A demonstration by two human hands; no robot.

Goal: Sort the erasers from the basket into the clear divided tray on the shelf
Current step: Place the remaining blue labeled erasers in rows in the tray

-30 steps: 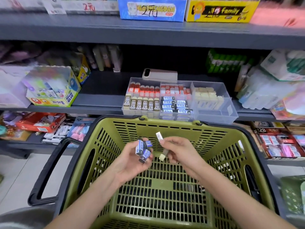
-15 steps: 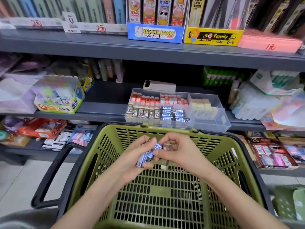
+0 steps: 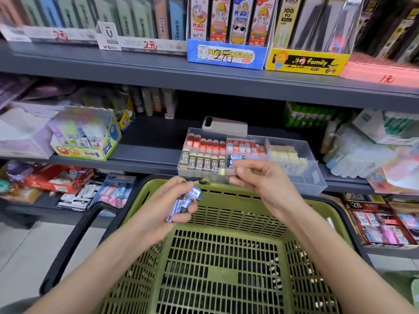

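My left hand (image 3: 162, 208) holds a small stack of blue-and-white erasers (image 3: 188, 200) over the far left rim of the green basket (image 3: 301, 223). My right hand (image 3: 265, 180) is raised in front of the clear divided tray (image 3: 317, 177) on the shelf, fingers curled, with a small cream eraser (image 3: 221, 172) at its fingertips by the tray's front wall. The tray holds rows of red, brown 2B, blue and cream erasers. The grip on the cream eraser is partly hidden.
A phone (image 3: 224, 125) lies behind the tray. A glue box (image 3: 90, 141) stands to the left on the same shelf, wrapped packs to the right. The upper shelf edge (image 3: 204, 75) overhangs the tray. A few erasers (image 3: 275, 275) lie low in the basket.
The two hands met over the basket, then parted. My right hand rose with the cream eraser to the tray's front. My head tilted up, showing more of the upper shelf.
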